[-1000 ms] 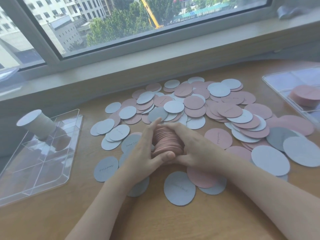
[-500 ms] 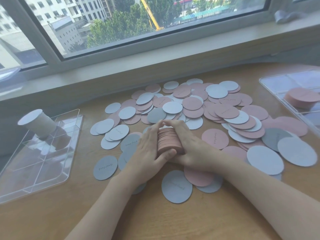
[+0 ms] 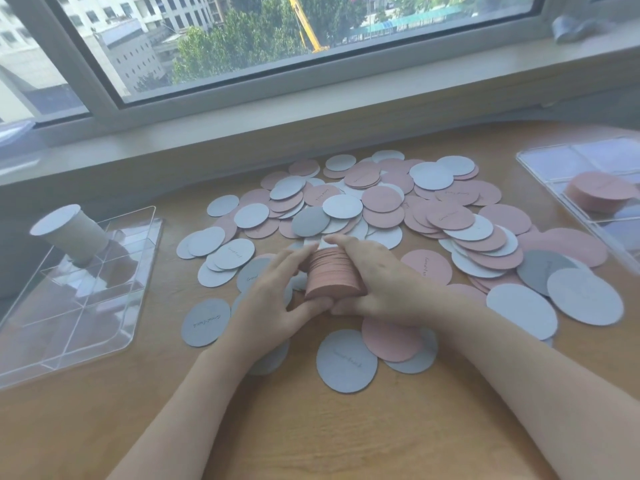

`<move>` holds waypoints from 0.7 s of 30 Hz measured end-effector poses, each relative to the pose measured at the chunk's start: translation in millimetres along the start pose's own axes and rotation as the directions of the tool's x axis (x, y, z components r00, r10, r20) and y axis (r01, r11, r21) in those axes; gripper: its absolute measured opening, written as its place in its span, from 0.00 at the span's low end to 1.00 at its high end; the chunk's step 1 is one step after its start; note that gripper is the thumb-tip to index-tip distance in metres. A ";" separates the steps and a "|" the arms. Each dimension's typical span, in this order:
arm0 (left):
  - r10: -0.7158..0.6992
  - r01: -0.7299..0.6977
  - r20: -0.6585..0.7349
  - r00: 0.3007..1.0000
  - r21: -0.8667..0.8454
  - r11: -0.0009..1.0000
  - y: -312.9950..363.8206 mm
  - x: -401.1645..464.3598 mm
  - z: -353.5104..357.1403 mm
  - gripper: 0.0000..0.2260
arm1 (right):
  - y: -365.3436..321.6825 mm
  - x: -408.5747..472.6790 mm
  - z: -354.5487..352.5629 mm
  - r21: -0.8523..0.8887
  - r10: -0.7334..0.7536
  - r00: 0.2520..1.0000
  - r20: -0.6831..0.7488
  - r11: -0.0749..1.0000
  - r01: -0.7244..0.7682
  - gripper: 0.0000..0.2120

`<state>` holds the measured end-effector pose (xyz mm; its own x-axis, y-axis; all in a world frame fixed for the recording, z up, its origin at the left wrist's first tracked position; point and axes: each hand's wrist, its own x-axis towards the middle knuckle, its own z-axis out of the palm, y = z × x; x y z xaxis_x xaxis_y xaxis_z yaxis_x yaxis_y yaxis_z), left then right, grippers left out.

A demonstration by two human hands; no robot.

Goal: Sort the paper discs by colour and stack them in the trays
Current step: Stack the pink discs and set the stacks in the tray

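Note:
A stack of pink discs stands on the wooden table, held from both sides. My left hand grips its left side with the thumb in front; my right hand cups its right side, fingers curled over the top. Loose pink and grey discs lie scattered behind and around the hands. A clear tray at the left holds a tall grey disc stack. Another clear tray at the right holds a low pink stack.
A window sill runs along the table's far edge, with the window above it. Bare wood shows in front of my arms. A crumpled grey thing lies on the sill at the far right.
The splayed pink discs between my hands have been squared into a straighter, upright stack. Both hands stayed around it, pressing it together.

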<state>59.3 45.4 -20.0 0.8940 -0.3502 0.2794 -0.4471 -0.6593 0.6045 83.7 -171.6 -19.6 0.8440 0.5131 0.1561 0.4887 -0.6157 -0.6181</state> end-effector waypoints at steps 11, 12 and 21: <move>0.009 -0.010 -0.037 0.999 -0.044 0.999 -4.2 -0.1 2.2 0.29 | 51.2 0.0 -61.5 -0.376 0.290 0.852 -0.436 0.801 -0.466 0.28; 0.007 -0.009 -0.037 0.999 -0.050 0.999 -4.4 -0.1 2.4 0.30 | 57.2 -0.4 -61.2 -0.400 0.344 0.830 -0.439 0.753 -0.523 0.30; -0.001 -0.001 -0.035 0.999 -0.062 0.998 -3.5 -0.1 2.0 0.28 | 75.8 3.9 -60.4 -0.419 0.413 0.776 -0.477 0.669 -0.614 0.21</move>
<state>60.7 46.4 -23.6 0.8950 -0.3258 0.3048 -0.4455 -0.6165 0.6492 137.4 -252.4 -19.3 0.9620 -0.1413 0.2336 -0.0982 -0.9775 -0.1868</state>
